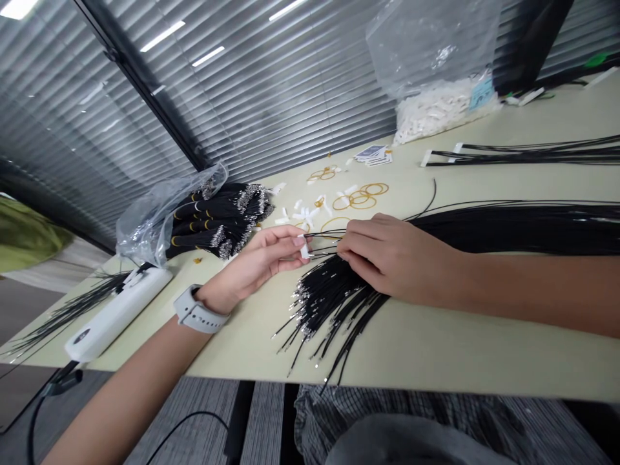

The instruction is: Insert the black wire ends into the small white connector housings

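Observation:
My left hand [264, 261], with a grey watch on its wrist, pinches a small white connector [303, 247] between thumb and fingers; two thin black wires run into it from the right. My right hand [387, 255] rests fingers-down on a thick bundle of black wires [508, 226] with metal-tipped ends [314, 310] fanning toward the table's front edge, its fingertips pressed on the wires beside the connector.
A clear bag of bundled black wires [213, 219] lies at left, beside a white power strip [113, 316]. Yellow rubber bands [361, 197] and loose white connectors [303, 210] lie behind my hands. A bag of white connectors [436, 106] and more wires [523, 155] lie at back right.

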Demonstrator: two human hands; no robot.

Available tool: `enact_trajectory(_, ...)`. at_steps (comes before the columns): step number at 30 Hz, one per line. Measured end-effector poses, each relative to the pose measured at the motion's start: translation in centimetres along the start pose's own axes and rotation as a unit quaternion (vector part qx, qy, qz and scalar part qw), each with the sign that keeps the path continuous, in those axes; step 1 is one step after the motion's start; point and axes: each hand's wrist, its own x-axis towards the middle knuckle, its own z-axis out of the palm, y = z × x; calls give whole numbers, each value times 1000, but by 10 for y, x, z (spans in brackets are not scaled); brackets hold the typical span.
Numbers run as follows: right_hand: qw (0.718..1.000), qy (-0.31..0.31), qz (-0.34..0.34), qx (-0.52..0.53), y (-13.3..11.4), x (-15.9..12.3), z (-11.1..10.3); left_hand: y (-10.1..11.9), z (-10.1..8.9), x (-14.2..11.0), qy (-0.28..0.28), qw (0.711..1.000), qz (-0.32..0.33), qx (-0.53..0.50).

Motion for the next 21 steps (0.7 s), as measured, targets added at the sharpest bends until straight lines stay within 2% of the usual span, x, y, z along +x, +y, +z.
enact_trajectory(4,1000,-6,-1,6,0,-1,1,1,2,0,-4,1000,14,16)
enact_trajectory(12,1000,-4,-21,-17,1,0,1,0,15,-2,27,992,36,120)
enact_trajectory(21,1000,10,-20,0,-1,2,1,-2,19,-2,31,992,28,121)
